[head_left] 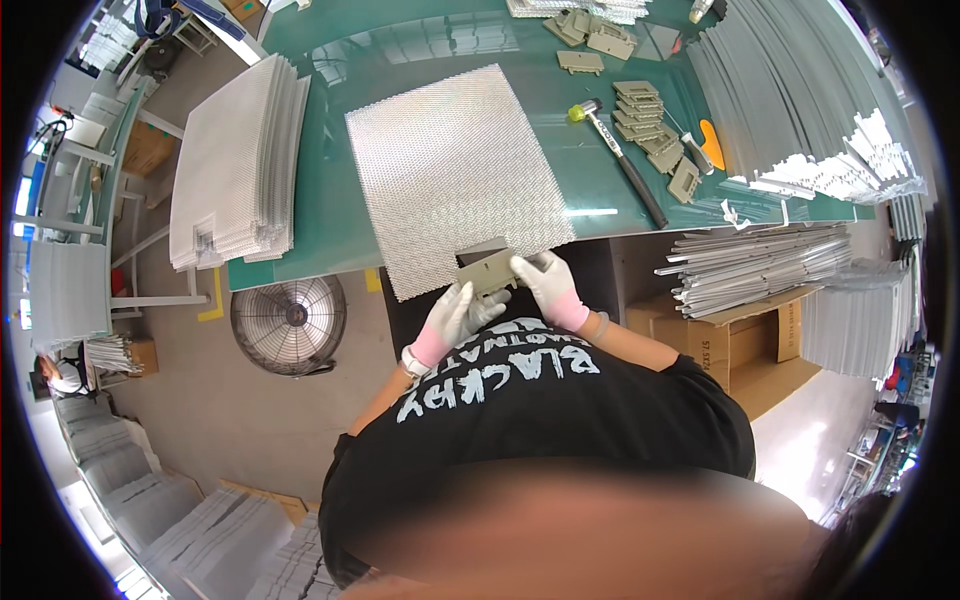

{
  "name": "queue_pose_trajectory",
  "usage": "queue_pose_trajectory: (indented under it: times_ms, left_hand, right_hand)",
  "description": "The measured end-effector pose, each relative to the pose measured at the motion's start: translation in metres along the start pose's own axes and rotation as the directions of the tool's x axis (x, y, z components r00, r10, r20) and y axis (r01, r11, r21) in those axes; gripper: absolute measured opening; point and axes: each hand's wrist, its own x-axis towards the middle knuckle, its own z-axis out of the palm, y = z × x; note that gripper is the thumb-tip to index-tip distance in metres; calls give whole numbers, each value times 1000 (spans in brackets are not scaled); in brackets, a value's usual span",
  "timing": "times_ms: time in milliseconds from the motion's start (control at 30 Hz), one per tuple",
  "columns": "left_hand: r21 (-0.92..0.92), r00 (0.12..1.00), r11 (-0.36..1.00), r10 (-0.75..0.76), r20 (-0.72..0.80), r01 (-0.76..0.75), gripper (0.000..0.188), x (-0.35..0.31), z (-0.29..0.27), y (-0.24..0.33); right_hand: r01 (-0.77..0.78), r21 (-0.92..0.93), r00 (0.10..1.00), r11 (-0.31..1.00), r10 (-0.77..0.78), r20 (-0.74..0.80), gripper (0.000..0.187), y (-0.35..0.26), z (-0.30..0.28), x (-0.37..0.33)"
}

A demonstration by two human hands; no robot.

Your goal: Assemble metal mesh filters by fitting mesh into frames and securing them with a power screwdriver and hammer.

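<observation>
A khaki plastic plate (490, 270), rectangular with small tabs, is held between my two gloved hands at the table's front edge. My left hand (455, 318) grips its lower left side, with the fingers partly beneath it. At the upper right end, my right hand (549, 287) pinches it with the thumb on top. Just behind the plate lies a silvery mesh panel (450, 165), whose near edge has a rectangular cutout and overhangs the table. Whether the plate touches the cutout's edges, I cannot tell.
On the green table (335, 75), a hammer (630, 170) and several khaki plates (640, 115) lie right of the panel. An orange-handled tool (711, 145) is beyond them. Mesh stacks stand left (240, 160) and right (800, 90). A floor fan (290, 325) sits below left.
</observation>
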Motion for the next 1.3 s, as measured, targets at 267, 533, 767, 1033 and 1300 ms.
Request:
queue_pose_trajectory:
  times_ms: [267, 533, 767, 1033, 1300]
  left_hand:
    - [908, 887, 416, -399, 234, -52, 45, 0, 46, 129]
    - [570, 854, -743, -4, 520, -351, 67, 96, 65, 99]
    - [649, 898, -736, 135, 419, -192, 62, 66, 89, 46]
    - [656, 901, -724, 114, 419, -214, 56, 57, 87, 41]
    - [625, 907, -755, 100, 409, -199, 54, 64, 92, 41]
  right_hand:
    - [60, -121, 849, 991, 13, 528, 41, 9, 1, 1]
    - [68, -35, 990, 997, -63, 125, 33, -8, -24, -10]
    - [186, 129, 980, 974, -176, -89, 24, 13, -43, 2]
    - [62, 63, 998, 996, -62, -5, 16, -21, -35, -18]
    - [-56, 213, 998, 976, 47, 47, 34, 7, -35, 8]
